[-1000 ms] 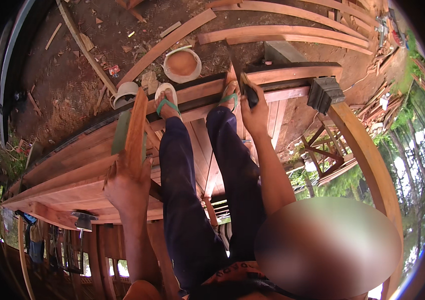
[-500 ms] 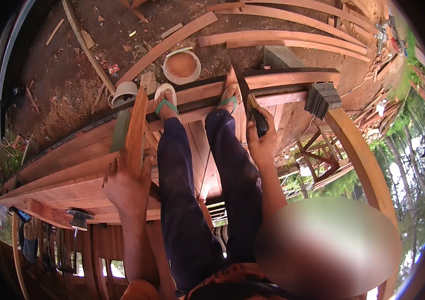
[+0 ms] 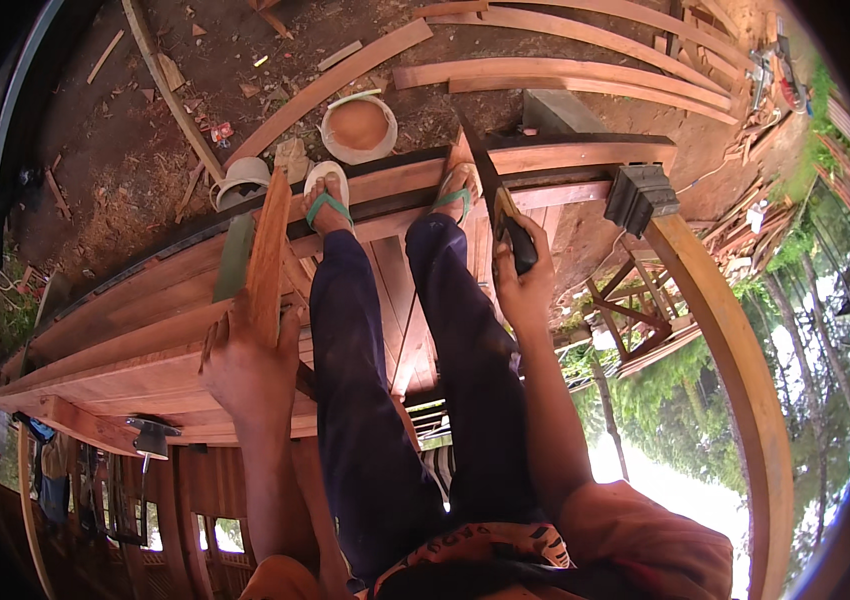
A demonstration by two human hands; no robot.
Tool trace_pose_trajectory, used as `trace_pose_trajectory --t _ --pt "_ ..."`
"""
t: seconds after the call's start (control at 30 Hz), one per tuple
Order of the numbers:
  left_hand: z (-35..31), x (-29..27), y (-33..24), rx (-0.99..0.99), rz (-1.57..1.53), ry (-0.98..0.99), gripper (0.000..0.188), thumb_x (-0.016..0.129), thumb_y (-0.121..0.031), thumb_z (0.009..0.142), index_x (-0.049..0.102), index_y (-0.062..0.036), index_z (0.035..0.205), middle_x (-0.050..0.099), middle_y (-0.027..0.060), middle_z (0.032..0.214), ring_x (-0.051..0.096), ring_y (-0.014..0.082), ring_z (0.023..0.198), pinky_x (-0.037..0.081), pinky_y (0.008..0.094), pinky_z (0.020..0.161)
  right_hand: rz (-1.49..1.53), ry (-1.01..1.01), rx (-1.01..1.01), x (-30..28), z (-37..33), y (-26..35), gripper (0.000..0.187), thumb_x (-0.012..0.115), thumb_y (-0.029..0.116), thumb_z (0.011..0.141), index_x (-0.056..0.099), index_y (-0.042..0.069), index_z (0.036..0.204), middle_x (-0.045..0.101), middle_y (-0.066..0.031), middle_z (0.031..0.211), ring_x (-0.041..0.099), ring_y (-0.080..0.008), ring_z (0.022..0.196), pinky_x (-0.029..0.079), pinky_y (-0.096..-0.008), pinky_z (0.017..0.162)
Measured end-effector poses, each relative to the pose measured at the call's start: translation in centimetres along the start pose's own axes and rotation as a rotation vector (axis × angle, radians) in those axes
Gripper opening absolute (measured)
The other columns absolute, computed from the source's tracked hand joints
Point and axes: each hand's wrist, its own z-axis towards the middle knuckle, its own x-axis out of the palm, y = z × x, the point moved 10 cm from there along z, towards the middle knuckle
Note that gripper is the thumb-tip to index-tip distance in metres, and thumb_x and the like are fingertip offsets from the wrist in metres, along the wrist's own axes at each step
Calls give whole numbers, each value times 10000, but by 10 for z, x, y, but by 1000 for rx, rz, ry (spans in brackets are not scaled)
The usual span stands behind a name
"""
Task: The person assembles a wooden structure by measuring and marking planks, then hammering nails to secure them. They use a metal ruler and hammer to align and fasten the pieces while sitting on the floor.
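My right hand (image 3: 523,265) is closed round the dark handle of a hand saw (image 3: 485,175). Its long dark blade points away from me, past the inner side of my right foot, over the edge of a wooden beam (image 3: 555,155). On the left, my left hand (image 3: 250,365) is wrapped round a reddish-brown wooden plank (image 3: 271,250) that stands up beside a greenish board (image 3: 235,258). My fingers partly hide the plank's near end. Both feet, in sandals with green straps, rest on the beam's edge.
Reddish planks of the wooden structure (image 3: 145,375) spread below me on the left. On the ground beyond lie a white bucket (image 3: 392,130) of brown material, a grey pail (image 3: 243,180) and several curved boards (image 3: 565,70). A curved post (image 3: 735,370) with a dark cap rises at right.
The whole view has shifted slightly. My right shoulder and sleeve now show at the lower right. Both hands keep their grips with little visible movement.
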Motion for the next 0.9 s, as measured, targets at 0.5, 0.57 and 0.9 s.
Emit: trace_pose_trajectory --t 0.5,0.57,0.9 --pt "7 2 -8 82 9 24 469 787 -244 848 663 -10 1235 733 189 967 726 377 936 590 483 808 -20 -86 6 31 70 -52 381 647 81 949 590 36 1323 690 -138 1045 672 -191 919 541 -331 853" --pt "4 -1 -10 77 -5 35 469 790 -249 850 663 -11 1234 733 188 965 725 376 938 590 479 811 -98 -159 -159 35 78 -40 352 649 94 956 601 35 1299 690 -142 1033 671 -203 929 541 -344 861" --pt "9 1 -9 79 14 0 478 799 -267 850 669 7 1221 727 189 948 722 376 926 587 472 811 85 -79 86 29 49 -55 371 636 64 969 591 29 1335 677 -134 1188 648 -202 1055 522 -331 945"
